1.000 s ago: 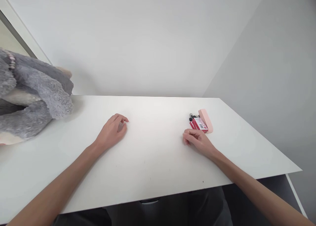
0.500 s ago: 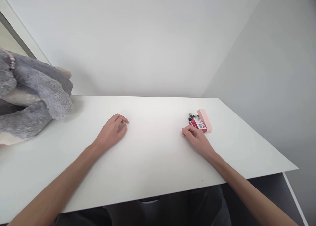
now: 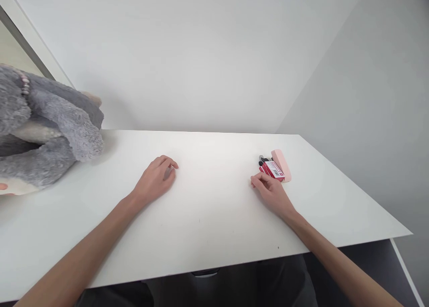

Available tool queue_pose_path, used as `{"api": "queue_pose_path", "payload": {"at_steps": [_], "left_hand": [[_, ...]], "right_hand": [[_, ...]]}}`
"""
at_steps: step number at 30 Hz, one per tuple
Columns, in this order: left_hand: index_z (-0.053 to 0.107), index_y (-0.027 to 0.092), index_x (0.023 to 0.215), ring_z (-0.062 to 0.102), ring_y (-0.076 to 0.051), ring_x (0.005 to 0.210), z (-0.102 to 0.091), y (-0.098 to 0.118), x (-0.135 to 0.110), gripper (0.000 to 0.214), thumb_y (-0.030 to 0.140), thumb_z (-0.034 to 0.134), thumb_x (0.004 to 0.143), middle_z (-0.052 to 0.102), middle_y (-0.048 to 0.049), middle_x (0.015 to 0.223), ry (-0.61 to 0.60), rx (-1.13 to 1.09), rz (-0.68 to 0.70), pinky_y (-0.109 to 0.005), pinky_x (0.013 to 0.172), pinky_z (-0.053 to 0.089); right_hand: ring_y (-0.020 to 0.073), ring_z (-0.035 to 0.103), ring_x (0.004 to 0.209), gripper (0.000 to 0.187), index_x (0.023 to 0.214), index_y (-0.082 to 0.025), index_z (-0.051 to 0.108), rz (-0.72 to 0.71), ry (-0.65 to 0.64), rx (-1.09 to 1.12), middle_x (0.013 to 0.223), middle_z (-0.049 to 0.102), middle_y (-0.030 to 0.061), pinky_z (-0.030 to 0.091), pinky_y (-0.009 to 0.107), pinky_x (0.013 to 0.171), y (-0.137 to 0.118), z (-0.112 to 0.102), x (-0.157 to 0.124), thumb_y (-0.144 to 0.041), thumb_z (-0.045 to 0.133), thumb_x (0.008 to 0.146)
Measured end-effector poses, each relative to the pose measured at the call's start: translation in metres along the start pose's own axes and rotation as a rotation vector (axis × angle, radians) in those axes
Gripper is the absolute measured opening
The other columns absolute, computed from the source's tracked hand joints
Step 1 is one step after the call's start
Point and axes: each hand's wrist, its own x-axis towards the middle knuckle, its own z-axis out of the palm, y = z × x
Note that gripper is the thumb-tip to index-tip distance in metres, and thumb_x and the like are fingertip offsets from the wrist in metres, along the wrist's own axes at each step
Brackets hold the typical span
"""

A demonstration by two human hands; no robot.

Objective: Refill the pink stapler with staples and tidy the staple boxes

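Note:
My left hand (image 3: 154,180) rests on the white table (image 3: 208,195), left of the middle. Its fingers are loosely bent, the thumb stands apart from them, and nothing is held. On the right, my right hand (image 3: 271,192) lies on the tabletop with relaxed, curled fingers and shows nothing in its grasp. Just beyond its knuckles is a small red and white box (image 3: 273,169) with a barcode. A pale pink case-like object (image 3: 282,166) lies against the box's right side. Small black and grey items (image 3: 263,159) sit behind the box, too small to name.
A large grey plush toy (image 3: 63,132) with a bead string takes up the table's left end. The white wall (image 3: 201,56) rises behind the table, and a grey wall (image 3: 375,101) stands to the right. The table's front edge runs above my lap.
The whole view has shifted slightly, so everything appears a little further right. My hands and the objects keep their places on the table.

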Motion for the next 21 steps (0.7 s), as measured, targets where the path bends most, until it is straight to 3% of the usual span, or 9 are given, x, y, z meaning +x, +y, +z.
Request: {"api": "queue_pose_path", "payload": {"at_steps": [10, 15, 21], "left_hand": [[0.062, 0.023, 0.104, 0.063, -0.023, 0.096, 0.0, 0.007, -0.002, 0.021, 0.031, 0.043, 0.098, 0.067, -0.0075, 0.116, -0.04, -0.011, 0.043, -0.038, 0.084, 0.05], [0.061, 0.024, 0.102, 0.061, -0.02, 0.08, -0.001, 0.007, -0.002, 0.02, 0.029, 0.043, 0.097, 0.068, -0.0058, 0.108, -0.066, -0.034, 0.062, -0.035, 0.074, 0.048], [0.052, 0.024, 0.082, 0.056, -0.019, 0.072, -0.007, 0.008, -0.004, 0.014, 0.019, 0.041, 0.089, 0.066, -0.0022, 0.086, -0.094, -0.029, 0.076, -0.031, 0.064, 0.042]], "right_hand": [[0.0222, 0.059, 0.083, 0.027, 0.083, -0.025, 0.066, -0.169, -0.164, -0.158, 0.087, 0.07, 0.0035, 0.043, 0.035, 0.073, -0.015, 0.015, 0.006, -0.044, 0.056, 0.099], [0.0189, 0.057, 0.071, 0.025, 0.08, -0.025, 0.067, -0.232, -0.187, -0.253, 0.076, 0.068, 0.0005, 0.041, 0.033, 0.067, -0.027, 0.041, 0.033, -0.041, 0.057, 0.096], [0.0159, 0.056, 0.066, 0.023, 0.082, -0.026, 0.069, -0.231, -0.172, -0.257, 0.074, 0.069, -0.002, 0.041, 0.03, 0.068, -0.039, 0.061, 0.066, -0.04, 0.057, 0.095]]}}
